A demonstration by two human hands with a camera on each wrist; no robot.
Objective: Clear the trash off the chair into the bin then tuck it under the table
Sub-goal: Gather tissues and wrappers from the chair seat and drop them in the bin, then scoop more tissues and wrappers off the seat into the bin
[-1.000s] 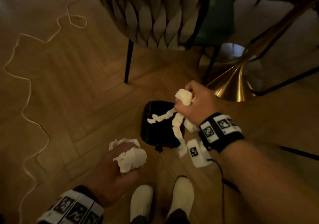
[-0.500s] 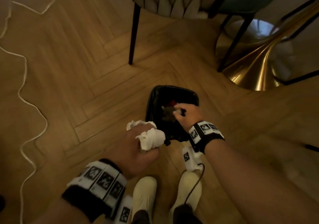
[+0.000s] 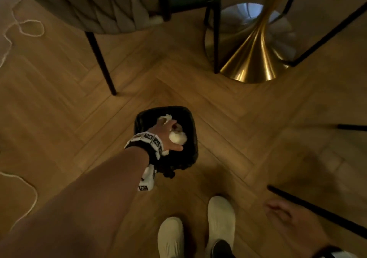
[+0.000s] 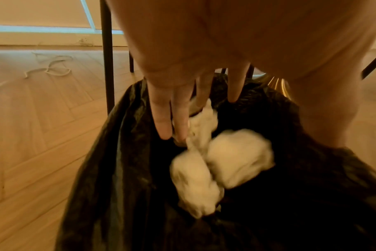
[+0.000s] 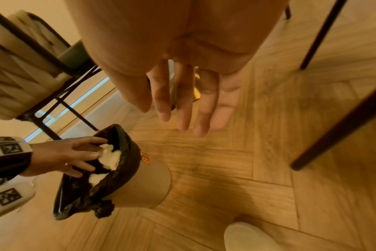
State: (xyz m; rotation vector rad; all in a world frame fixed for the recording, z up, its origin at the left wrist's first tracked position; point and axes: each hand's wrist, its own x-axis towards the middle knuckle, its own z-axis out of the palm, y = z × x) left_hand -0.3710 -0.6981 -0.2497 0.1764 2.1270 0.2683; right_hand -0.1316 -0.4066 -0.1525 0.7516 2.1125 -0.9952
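Observation:
A small round bin (image 3: 191,119) with a black liner stands on the floor in front of my feet. My left hand (image 3: 170,133) reaches into its mouth. In the left wrist view the fingers (image 4: 161,118) are straight, and white tissue wads (image 4: 238,156) hang blurred just under them, inside the liner (image 4: 122,135). The right wrist view shows the left hand (image 5: 75,152) spread over tissue (image 5: 110,156) at the bin's (image 5: 148,183) rim. My right hand (image 3: 286,214) hangs empty at the lower right, its fingers (image 5: 182,105) straight. The woven beige chair (image 3: 89,5) stands beyond the bin.
The gold table pedestal (image 3: 256,55) stands at the back right among thin black chair legs (image 3: 317,212). The chair's front leg (image 3: 101,59) is left of the bin. A white cord (image 3: 29,27) trails over the wooden floor at left. My white shoes (image 3: 220,218) are near the bin.
My right hand left the bin empty and drew back to the lower right. My left hand carried its tissue wads over the bin and opened; they are dropping in.

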